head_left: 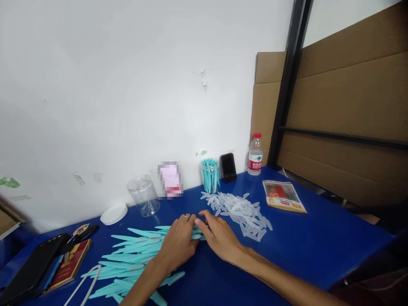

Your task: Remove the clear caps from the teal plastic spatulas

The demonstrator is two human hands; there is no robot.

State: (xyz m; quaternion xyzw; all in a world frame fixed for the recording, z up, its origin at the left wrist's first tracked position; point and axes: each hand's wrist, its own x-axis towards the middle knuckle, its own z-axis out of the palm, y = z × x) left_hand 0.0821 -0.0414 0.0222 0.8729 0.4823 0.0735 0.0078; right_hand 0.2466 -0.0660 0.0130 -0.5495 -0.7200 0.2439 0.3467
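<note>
Many turquoise, tapered sticks, which look like eyebrow razors (137,242), lie in a spread pile on the blue table. Over the right end of this pile is my left hand (178,239), a ring on one finger, its fingers curled down round turquoise ends. My right hand (221,236) meets it from the right, thumb stretched out and forefinger bent, with a gap between them. A bit of turquoise shows between the hands; the right hand's other fingers are hidden. Just beyond lies a heap of translucent white blade covers (239,208).
Along the wall stand a clear empty jar (142,193), a jar of turquoise sticks (210,176), a black phone (228,167) and a water bottle (255,155). A white lid (114,214) lies left, a printed packet (283,195) right. A black case (35,267) and white cable (91,284) are front left.
</note>
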